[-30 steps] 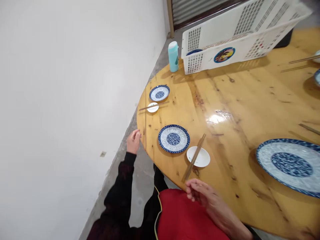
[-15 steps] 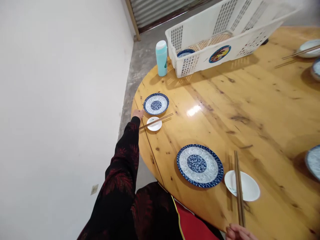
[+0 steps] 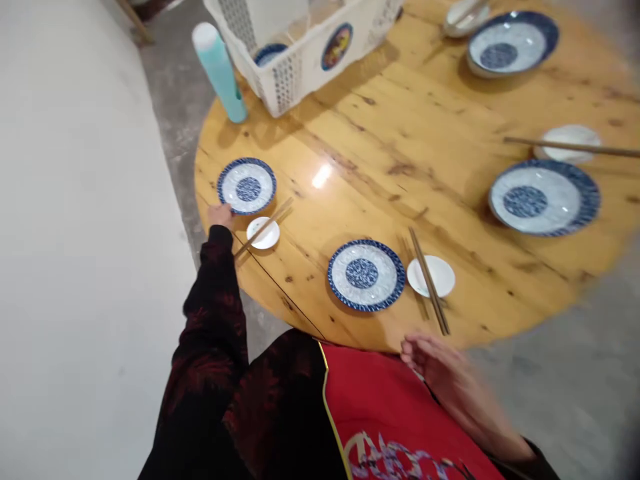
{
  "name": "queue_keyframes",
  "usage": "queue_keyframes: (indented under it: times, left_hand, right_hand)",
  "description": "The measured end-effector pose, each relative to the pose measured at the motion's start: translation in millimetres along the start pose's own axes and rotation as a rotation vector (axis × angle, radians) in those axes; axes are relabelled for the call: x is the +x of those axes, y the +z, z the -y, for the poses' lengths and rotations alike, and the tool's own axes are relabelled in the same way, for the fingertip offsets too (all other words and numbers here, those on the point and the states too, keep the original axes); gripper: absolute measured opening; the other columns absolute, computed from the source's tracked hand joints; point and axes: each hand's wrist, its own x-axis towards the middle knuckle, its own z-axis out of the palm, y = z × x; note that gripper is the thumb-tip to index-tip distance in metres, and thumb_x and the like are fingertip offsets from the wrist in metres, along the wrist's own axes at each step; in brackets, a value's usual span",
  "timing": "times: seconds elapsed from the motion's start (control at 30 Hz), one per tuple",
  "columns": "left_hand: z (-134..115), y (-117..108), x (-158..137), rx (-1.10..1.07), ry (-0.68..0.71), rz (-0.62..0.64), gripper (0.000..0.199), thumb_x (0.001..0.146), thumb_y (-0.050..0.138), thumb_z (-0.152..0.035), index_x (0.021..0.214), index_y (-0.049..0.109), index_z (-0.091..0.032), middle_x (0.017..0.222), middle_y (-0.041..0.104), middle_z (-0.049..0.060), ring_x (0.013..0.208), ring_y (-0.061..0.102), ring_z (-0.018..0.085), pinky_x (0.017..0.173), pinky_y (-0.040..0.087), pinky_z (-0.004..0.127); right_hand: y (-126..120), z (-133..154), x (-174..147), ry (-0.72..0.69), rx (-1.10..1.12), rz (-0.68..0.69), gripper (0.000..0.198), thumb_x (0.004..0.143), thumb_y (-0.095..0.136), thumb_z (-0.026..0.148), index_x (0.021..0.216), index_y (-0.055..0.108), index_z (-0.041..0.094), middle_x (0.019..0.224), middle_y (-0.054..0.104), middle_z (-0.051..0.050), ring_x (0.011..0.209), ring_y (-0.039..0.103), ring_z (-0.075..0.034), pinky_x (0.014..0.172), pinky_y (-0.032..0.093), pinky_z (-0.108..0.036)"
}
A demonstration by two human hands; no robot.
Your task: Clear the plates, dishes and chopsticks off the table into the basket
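Note:
At the table's left edge, my left hand has its fingers closed at the near rim of a blue-and-white plate. Beside that plate lies a small white saucer with a pair of chopsticks across it. My right hand, slightly blurred, hovers over the front edge with fingers loosely curled and nothing in them. Just beyond it, another pair of chopsticks rests across a second white saucer. A second blue-rimmed plate lies to the left of that saucer.
A white plastic basket holding blue-rimmed dishes stands at the back, with a light blue bottle beside it. Several more settings, including a deep dish and chopsticks on a saucer, are on the right. A white wall rises at left.
The view has turned toward the right side of the table. My right hand has come away from the near chopsticks, toward my body. My left hand stays by the far-left plate.

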Motion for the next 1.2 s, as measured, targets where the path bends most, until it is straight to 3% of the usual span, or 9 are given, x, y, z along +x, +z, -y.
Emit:
queue_keyframes:
  times: [0.13,0.3,0.5,0.67,0.77,0.87,1.03,1.2]
  left_hand:
    - [-19,-21,-24,-0.081,0.079,-0.034,0.019,0.085,0.059,-0.014,0.068,0.052,-0.014,0.060,0.050,-0.001,0.057,0.051,0.010,0.059,0.048,0.025]
    - [-31,-35,-110,-0.129,0.190,0.068,0.018,0.081,0.061,-0.020,0.067,0.054,-0.013,0.059,0.049,-0.002,0.053,0.046,0.008,0.052,0.042,0.020]
    - [1,9,-212,-0.066,0.152,0.313,0.023,0.076,0.060,-0.036,0.066,0.053,-0.017,0.060,0.046,-0.003,0.055,0.043,0.010,0.052,0.041,0.022]
    - [32,52,-266,0.039,0.126,0.507,0.030,0.079,0.054,-0.043,0.064,0.046,-0.019,0.059,0.040,-0.003,0.057,0.039,0.011,0.054,0.037,0.023]
    - [40,67,-283,0.136,0.140,0.570,0.032,0.083,0.051,-0.043,0.063,0.043,-0.019,0.060,0.039,-0.002,0.059,0.039,0.012,0.056,0.035,0.024]
    - [40,73,-288,0.261,0.188,0.569,0.033,0.085,0.048,-0.041,0.062,0.039,-0.020,0.061,0.038,-0.001,0.062,0.039,0.013,0.059,0.033,0.024]
    - [34,74,-284,0.463,0.282,0.617,0.036,0.089,0.047,-0.034,0.060,0.032,-0.020,0.059,0.037,-0.002,0.061,0.038,0.013,0.060,0.028,0.025]
    - [30,75,-279,0.631,0.336,0.626,0.038,0.093,0.050,-0.035,0.061,0.037,-0.020,0.061,0.049,0.000,0.062,0.046,0.015,0.062,0.026,0.027]
  right_hand:
    - [3,0,8,-0.019,-0.005,0.063,0.038,0.063,0.091,0.048,0.082,0.075,0.019,0.078,0.067,-0.004,0.069,0.060,-0.016,0.063,0.051,-0.025]
    - [6,15,30,-0.052,-0.045,0.176,0.037,0.067,0.088,0.047,0.084,0.073,0.017,0.079,0.067,-0.004,0.069,0.060,-0.015,0.064,0.048,-0.026]
    - [7,35,63,-0.230,-0.129,0.190,0.051,0.067,0.082,0.062,0.089,0.072,0.017,0.082,0.069,-0.006,0.069,0.062,-0.016,0.064,0.047,-0.028]
    - [0,34,80,-0.338,-0.333,0.134,0.063,0.071,0.067,0.080,0.084,0.066,0.018,0.081,0.069,-0.008,0.067,0.063,-0.018,0.060,0.047,-0.028]
    - [-7,29,91,-0.431,-0.481,0.119,0.059,0.079,0.058,0.079,0.075,0.059,0.020,0.070,0.065,-0.006,0.063,0.061,-0.019,0.059,0.046,-0.030]
    - [-14,22,104,-0.505,-0.629,0.092,0.048,0.084,0.054,0.067,0.072,0.055,0.021,0.063,0.061,-0.004,0.060,0.058,-0.019,0.059,0.044,-0.030]
    - [-22,16,117,-0.486,-0.859,0.062,0.033,0.087,0.046,0.047,0.067,0.053,0.021,0.059,0.063,-0.006,0.056,0.061,-0.021,0.059,0.041,-0.030]
    - [-23,17,117,-0.519,-1.026,0.006,0.035,0.087,0.046,0.046,0.060,0.048,0.022,0.054,0.060,-0.006,0.055,0.058,-0.020,0.057,0.036,-0.030]
